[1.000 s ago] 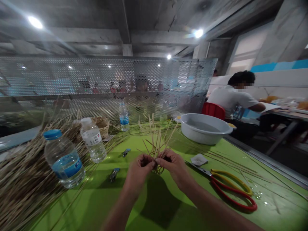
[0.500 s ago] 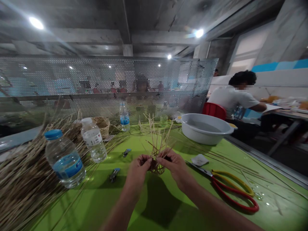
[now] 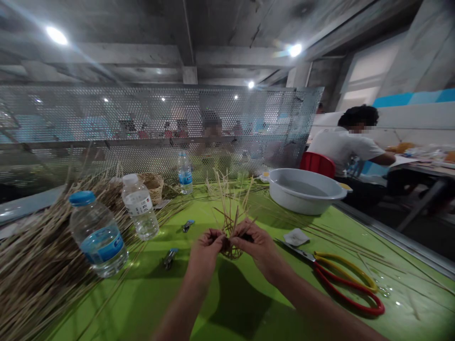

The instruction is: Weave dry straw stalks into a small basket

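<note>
A small woven basket piece with long pale strands sticking up is held between my two hands above the green table. My left hand pinches its left side, fingers closed. On the other side my right hand has its thumb and fingers closed on the weave and the base of the upright strands. The fingertips of both hands nearly meet at the near side of the piece. Below, the piece and hands cast a dark shadow on the table.
Bottles and a heap of dry strands lie left, with two clips nearer the middle. Red-and-yellow-handled scissors, a white pad and a grey basin are right. A seated person is beyond.
The right fingers have shifted slightly on the strands, and some upright strands lean a little differently. Both hands keep hold of the woven piece. The whole view has moved slightly.
</note>
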`<state>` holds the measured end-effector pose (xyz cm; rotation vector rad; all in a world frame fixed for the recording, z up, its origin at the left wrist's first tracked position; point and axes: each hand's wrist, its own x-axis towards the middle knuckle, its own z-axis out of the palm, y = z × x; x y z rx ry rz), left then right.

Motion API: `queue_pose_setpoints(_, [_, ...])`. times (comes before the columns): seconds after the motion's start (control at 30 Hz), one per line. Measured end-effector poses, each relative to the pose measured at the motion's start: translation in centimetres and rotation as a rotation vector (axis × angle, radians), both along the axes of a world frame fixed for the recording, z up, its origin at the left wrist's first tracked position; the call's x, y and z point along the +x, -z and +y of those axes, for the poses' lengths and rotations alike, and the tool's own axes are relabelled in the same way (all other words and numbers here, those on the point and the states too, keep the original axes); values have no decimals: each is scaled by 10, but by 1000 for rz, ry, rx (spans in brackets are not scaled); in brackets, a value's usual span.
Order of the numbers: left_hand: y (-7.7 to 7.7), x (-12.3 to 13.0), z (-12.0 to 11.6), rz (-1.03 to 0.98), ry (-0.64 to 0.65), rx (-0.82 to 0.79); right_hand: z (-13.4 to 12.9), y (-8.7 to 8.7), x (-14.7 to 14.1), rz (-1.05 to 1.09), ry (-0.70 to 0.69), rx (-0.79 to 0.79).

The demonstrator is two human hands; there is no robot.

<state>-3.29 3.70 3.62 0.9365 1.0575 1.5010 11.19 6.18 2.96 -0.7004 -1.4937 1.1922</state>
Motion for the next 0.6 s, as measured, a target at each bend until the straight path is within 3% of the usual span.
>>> queue_pose_setpoints(0.47, [2,-2,0,14,-59,-59,-3,-9,1,-21,-33,93])
queue_pose_setpoints(0.6, [-2,0,-4,102,-15,-16,2,-3,1,-4,-25,41])
